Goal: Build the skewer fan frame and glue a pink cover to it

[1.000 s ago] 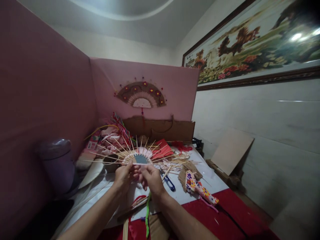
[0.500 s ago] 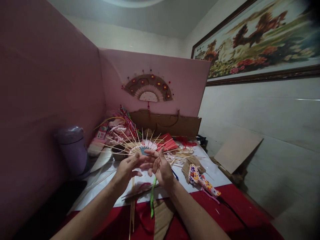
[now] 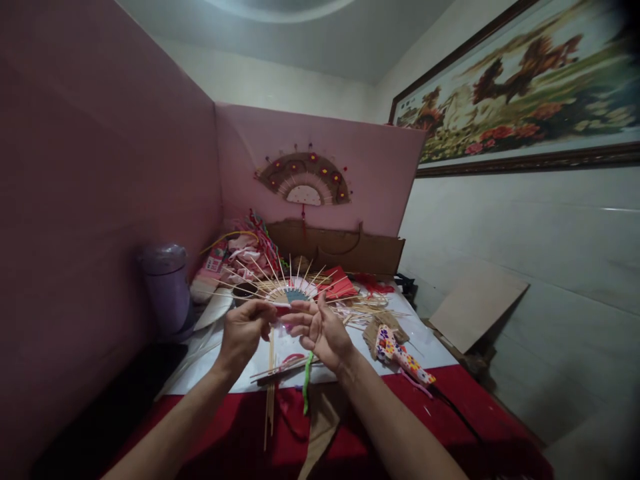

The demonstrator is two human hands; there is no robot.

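Note:
A half-round fan frame (image 3: 296, 295) with thin wooden sticks (image 3: 254, 265) spreading from it is just beyond my hands. Its base shows pale, tan and blue-grey parts. My left hand (image 3: 246, 332) is closed in a pinch by the fan's lower left edge; whatever lies between its fingertips is too small to make out. My right hand (image 3: 324, 333) is palm up at the lower right edge, fingers stretched toward the left hand. Whether those fingers touch the frame is unclear. Below the hands lie a green fuzzy strip (image 3: 307, 383) and loose sticks (image 3: 270, 413).
A patterned glue gun (image 3: 403, 353) lies on cardboard at the right. Red paper (image 3: 341, 283) and scattered sticks (image 3: 373, 312) are behind. A purple lidded container (image 3: 167, 290) stands left. A finished fan (image 3: 304, 179) hangs on the pink panel (image 3: 380, 173).
The fingers of my left hand have drawn together into a pinch and pulled slightly left. My right hand stays stretched out. The whole view has shifted a little.

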